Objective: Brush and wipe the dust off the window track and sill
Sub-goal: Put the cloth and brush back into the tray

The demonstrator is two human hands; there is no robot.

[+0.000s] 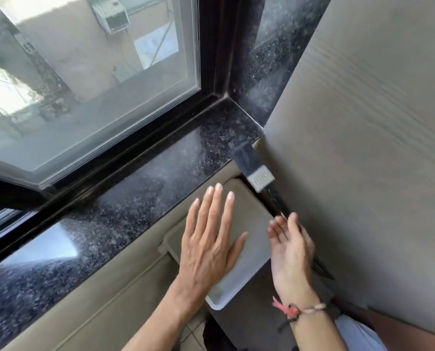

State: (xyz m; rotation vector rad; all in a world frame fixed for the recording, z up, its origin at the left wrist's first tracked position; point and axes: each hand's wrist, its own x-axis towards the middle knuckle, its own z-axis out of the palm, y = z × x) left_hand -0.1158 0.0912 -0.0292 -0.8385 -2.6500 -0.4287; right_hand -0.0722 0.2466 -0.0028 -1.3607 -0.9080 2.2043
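The black speckled granite sill (pixel 140 188) runs diagonally under the glass pane, with the dark window track (pixel 125 150) along its far edge. A flat brush (pixel 259 177) with dark bristles, a metal band and a black handle hangs tilted at the sill's right end, its bristles by the sill's front corner. My right hand (pixel 291 252) is around the handle, palm turned towards me and fingers loosely curled; the handle passes behind the hand. My left hand (pixel 209 239) is flat with fingers spread over a grey tray below the sill.
The grey rectangular tray (pixel 252 259) with a pale rim sits under the sill against a beige wall (pixel 110 295). A beige side wall (pixel 363 148) stands close on the right. The granite jamb (pixel 264 72) rises at the corner. Tiled floor (pixel 193 333) shows below.
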